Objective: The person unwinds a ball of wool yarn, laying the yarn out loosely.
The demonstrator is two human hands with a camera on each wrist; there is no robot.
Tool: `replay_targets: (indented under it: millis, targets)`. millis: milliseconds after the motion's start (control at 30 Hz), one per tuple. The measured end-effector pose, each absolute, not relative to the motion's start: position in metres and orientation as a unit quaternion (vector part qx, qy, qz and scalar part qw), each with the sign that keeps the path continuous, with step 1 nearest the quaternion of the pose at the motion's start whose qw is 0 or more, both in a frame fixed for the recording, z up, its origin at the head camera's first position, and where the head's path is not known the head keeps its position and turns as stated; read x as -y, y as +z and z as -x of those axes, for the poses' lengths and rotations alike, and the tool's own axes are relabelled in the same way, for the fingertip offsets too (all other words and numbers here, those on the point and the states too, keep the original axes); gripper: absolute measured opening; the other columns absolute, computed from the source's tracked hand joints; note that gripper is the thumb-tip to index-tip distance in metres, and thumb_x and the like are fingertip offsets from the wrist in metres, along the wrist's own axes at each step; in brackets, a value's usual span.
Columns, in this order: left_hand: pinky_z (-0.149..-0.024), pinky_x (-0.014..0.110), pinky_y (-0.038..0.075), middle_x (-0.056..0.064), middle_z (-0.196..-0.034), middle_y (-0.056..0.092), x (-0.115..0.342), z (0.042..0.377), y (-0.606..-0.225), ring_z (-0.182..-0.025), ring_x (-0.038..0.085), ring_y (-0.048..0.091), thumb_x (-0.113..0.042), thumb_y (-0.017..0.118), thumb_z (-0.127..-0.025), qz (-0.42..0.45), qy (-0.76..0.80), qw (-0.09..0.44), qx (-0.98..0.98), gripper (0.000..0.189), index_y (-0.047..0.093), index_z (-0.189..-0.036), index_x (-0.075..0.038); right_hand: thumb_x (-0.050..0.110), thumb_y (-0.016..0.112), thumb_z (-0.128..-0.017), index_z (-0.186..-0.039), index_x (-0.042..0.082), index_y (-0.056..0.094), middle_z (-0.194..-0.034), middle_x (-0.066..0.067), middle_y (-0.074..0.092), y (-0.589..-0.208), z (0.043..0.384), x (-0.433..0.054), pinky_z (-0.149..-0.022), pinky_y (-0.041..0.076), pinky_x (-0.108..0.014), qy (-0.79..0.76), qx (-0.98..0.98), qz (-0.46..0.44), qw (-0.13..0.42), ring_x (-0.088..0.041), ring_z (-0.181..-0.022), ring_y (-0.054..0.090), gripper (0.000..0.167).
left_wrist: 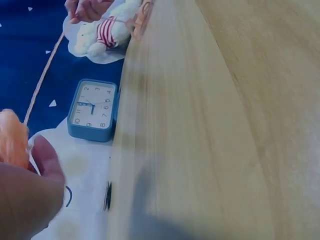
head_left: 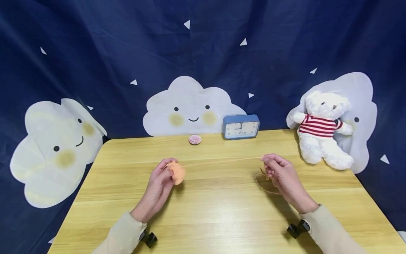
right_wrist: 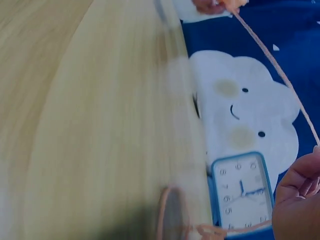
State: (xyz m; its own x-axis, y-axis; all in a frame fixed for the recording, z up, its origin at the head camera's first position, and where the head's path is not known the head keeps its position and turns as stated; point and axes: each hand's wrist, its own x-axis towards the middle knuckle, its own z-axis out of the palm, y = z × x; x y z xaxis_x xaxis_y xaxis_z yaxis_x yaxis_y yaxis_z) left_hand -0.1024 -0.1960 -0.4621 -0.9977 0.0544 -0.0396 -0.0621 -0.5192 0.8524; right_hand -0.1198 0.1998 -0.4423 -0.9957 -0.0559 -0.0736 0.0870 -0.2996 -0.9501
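My left hand holds a small rounded orange bundle of yarn between thumb and fingers, above the table. From the bundle a thin yarn strand runs nearly straight across to my right hand, whose thumb and fingertips pinch it. A loose loop of the same yarn hangs below the right hand. In the left wrist view the bundle shows at the left edge, partly covered by the hand. The strand slants down to the right fingers in the right wrist view.
A blue alarm clock stands at the table's back edge, with a small round pink item to its left. A white teddy bear in a striped shirt sits at the back right. Behind the wooden table hangs a dark blue curtain.
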Motion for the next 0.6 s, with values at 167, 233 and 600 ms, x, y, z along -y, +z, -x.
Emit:
replay_targets:
  millis: [167, 233, 600]
  targets:
    - [-0.080, 0.028, 0.060, 0.013, -0.116, 0.065, 0.202, 0.098, -0.463, -0.095, 0.019, 0.067, 0.011, 0.033, -0.096, -0.029, 0.890, 0.056, -0.451, 0.039, 0.065, -0.114, -0.002, 0.006, 0.064, -0.111, -0.101, 0.011, 0.079, -0.084, 0.002, 0.065, -0.450, 0.117, -0.215, -0.057, 0.046, -0.016, -0.803, -0.595, -0.015, 0.042, -0.006, -0.068, 0.054, 0.019]
    - [-0.075, 0.027, 0.059, 0.013, -0.116, 0.066, 0.205, 0.097, -0.463, -0.092, 0.019, 0.066, 0.009, 0.028, -0.099, -0.062, 0.896, 0.072, -0.433, 0.041, 0.064, -0.115, -0.003, 0.005, 0.063, -0.111, -0.102, 0.009, 0.079, -0.085, 0.002, 0.065, -0.453, 0.115, -0.220, -0.059, 0.048, -0.017, -0.804, -0.594, -0.017, 0.039, -0.006, -0.069, 0.054, 0.019]
    - [-0.071, 0.027, 0.045, 0.004, -0.104, 0.067, 0.206, 0.098, -0.459, -0.086, 0.019, 0.059, -0.007, 0.032, -0.110, -0.042, 0.879, 0.048, -0.473, 0.028, 0.060, -0.115, -0.011, 0.003, 0.061, -0.111, -0.104, 0.009, 0.079, -0.085, 0.003, 0.066, -0.466, 0.107, -0.247, -0.059, 0.048, -0.016, -0.796, -0.604, -0.027, 0.028, -0.005, -0.069, 0.054, 0.020]
